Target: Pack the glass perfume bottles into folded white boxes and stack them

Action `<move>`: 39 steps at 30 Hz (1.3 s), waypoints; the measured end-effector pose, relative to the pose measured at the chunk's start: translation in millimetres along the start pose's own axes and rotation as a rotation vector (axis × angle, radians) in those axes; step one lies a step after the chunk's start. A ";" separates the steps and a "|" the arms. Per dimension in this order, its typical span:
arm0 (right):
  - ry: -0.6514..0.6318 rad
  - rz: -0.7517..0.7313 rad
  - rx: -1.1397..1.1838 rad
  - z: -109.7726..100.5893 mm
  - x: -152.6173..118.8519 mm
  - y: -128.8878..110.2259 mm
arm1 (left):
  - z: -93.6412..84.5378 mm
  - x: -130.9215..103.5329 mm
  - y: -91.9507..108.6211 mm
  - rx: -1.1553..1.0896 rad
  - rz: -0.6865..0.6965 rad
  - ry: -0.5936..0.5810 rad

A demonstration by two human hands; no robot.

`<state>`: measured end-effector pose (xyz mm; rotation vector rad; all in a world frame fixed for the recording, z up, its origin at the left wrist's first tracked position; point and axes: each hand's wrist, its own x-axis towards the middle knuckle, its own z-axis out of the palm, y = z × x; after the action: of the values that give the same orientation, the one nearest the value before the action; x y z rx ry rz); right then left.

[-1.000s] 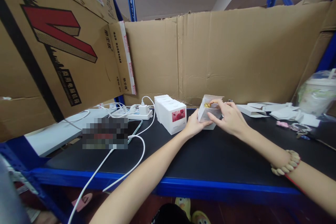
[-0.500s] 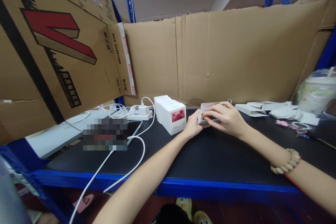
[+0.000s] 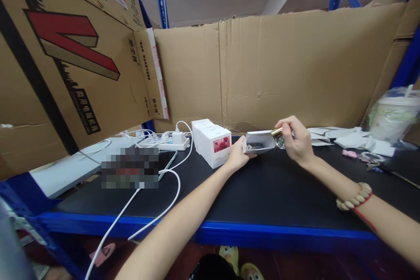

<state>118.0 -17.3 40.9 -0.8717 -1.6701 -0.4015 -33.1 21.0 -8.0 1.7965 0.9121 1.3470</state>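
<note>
My left hand [image 3: 238,156] is closed around the near left end of a small open white box [image 3: 262,136], tilted above the table. Inside the box lies something dark with a shiny round part at its left end; I cannot make out what it is. My right hand [image 3: 297,142] is raised at the box's right end, fingers pinched on a small clear glass bottle with a gold cap [image 3: 277,131]. The fingers cover part of the bottle. Just left of my left hand stands a row of white boxes [image 3: 213,144], the front one printed with red flowers.
A phone-like device [image 3: 169,164] with a blurred screen, white cables and a power strip [image 3: 173,143] lie at the left. Toward the right are white folded cartons [image 3: 352,140], keys with a pink charm [image 3: 365,156] and a bagged drink cup [image 3: 395,116]. Cardboard [image 3: 295,65] walls the back.
My right hand has drawn back from inside the box, up and to the right, and the gold-capped bottle now shows in its fingers. The box's inside has come into view.
</note>
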 end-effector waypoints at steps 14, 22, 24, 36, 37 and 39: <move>-0.524 0.202 -0.316 1.4 -9.2 55.6 | 2.9 -2.4 2.0 -0.003 -0.028 0.039; 0.046 -0.185 -0.239 -7.2 4.6 13.1 | 3.2 -1.0 -0.6 -0.006 -0.044 0.059; 0.019 -0.267 -0.208 -8.2 3.8 7.0 | 3.4 -1.0 -0.3 -0.013 -0.037 0.055; -0.209 -0.669 -0.325 8.9 -13.0 4.7 | 3.4 -0.8 -3.5 -0.053 0.028 0.023; -0.227 -0.693 -0.327 10.2 -13.8 4.2 | 3.4 -0.8 -4.6 -0.063 0.034 0.016; -0.252 -0.724 -0.332 12.4 -15.0 3.8 | 3.4 -0.9 -6.3 -0.081 0.034 -0.001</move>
<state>113.3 -11.5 22.5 -0.5336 -2.1699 -1.1239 -30.8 23.0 -14.5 1.7578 0.8176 1.3852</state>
